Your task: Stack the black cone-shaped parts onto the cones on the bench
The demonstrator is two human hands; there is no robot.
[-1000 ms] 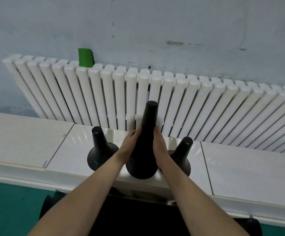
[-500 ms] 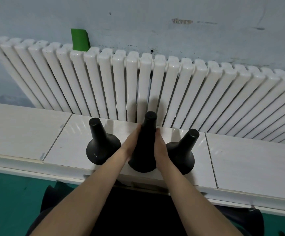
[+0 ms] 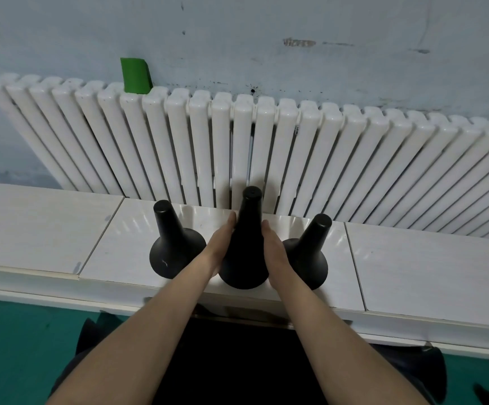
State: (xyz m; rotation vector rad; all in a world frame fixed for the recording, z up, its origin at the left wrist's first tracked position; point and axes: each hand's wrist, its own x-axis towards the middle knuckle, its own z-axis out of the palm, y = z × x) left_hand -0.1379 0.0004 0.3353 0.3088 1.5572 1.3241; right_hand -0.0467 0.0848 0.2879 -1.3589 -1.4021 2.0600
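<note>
Three black cones stood on the bench (image 3: 412, 264). Both the left hand (image 3: 218, 247) and right hand (image 3: 275, 252) squeezed the middle cone (image 3: 244, 247), seemingly set down. Side cones awaited stacking.

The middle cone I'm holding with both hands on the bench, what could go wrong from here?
1. The middle cone stands near the bench's front edge; a nudge toward you could tip it off.
2. The left cone and right cone flank it closely; your left hand or right hand might knock one when withdrawing.
3. If it isn't fully seated, the stack may lean once your grip releases.
</note>
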